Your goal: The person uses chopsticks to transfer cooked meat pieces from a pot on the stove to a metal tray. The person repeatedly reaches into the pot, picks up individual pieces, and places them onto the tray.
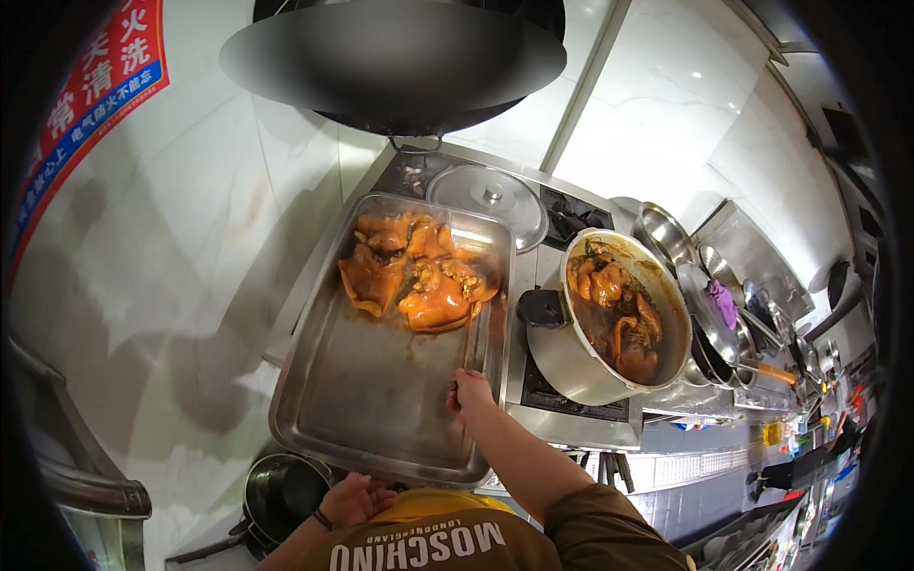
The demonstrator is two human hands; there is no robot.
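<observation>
My right hand (472, 394) grips a thin brown stick, probably chopsticks (468, 342), over the right side of a deep stainless-steel tray (378, 400). The stick's far tip meets glossy orange-brown pieces of braised meat with skin (435, 303), heaped in the tray's far half. My left hand (357, 498) hovers by my waist near the tray's front edge, fingers loosely bent, nothing seen in it. To the right, a large metal pot with a black side handle (571, 357) holds more meat (635, 353) in dark brown sauce.
Behind the tray lies a round metal lid (493, 196) on the stove. Steel bowls (664, 228), pans and a purple cloth (722, 303) crowd the right. Black pans (285, 492) stand low at left. A big dark wok (428, 121), partly blurred, is beyond. A person (800, 467) is far right.
</observation>
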